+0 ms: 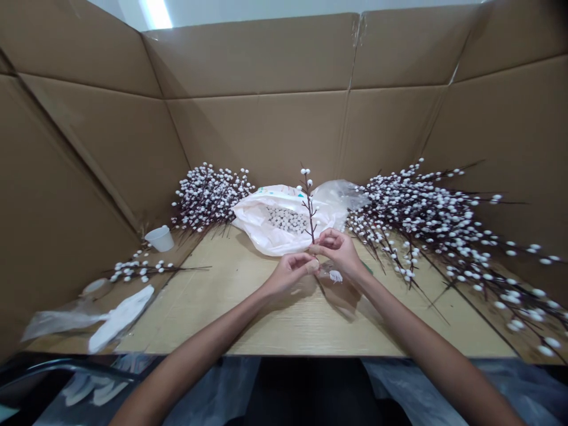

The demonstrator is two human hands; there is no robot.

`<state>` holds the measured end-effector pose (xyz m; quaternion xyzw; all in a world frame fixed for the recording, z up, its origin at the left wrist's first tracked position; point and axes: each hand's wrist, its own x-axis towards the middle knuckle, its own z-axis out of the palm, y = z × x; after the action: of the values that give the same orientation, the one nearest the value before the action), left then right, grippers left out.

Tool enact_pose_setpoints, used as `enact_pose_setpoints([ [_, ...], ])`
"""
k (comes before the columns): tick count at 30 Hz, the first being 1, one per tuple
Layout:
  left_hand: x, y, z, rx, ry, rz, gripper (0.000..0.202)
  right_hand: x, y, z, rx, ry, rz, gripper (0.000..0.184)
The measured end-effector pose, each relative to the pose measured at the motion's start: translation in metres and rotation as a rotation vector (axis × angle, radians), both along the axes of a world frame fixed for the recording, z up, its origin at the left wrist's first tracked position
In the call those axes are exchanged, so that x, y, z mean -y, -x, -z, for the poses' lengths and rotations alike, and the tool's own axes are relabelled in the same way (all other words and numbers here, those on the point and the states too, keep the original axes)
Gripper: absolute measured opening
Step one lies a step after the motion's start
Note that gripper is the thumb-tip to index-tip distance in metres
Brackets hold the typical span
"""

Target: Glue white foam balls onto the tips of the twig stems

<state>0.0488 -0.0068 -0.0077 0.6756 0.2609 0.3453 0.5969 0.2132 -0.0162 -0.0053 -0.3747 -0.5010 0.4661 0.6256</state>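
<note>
Forearms lead in: my left grip (290, 269) and right grip (339, 251) pinch a budded twig (308, 207), its base hidden between them, above the desk (288, 319); cardboard walls (266, 118) surround it.

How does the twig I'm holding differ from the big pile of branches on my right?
The twig stands upright, pinched between the left hand and right hand; the pile lies flat on the table. The twig is a single stem with only a few white beads; the pile is many branches thick with beads. Both have dark stems and white beads.
</note>
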Motion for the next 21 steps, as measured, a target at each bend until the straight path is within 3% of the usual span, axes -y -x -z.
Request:
enact_pose_setpoints([
  [7, 0.0, -0.001, 0.002, 0.072, -0.04, 0.031, 0.028, -0.001, 0.013, -0.016, -0.165, 0.073, -0.045, 0.036],
  [16, 0.004, -0.002, -0.001, 0.108, -0.071, 0.012, 0.023, -0.003, 0.032, -0.026, -0.243, 0.027, 0.099, 0.027],
  [21, 0.005, -0.002, -0.002, 0.186, -0.009, -0.027, 0.02, -0.007, 0.04, -0.025, -0.2, -0.022, 0.168, 0.027],
])
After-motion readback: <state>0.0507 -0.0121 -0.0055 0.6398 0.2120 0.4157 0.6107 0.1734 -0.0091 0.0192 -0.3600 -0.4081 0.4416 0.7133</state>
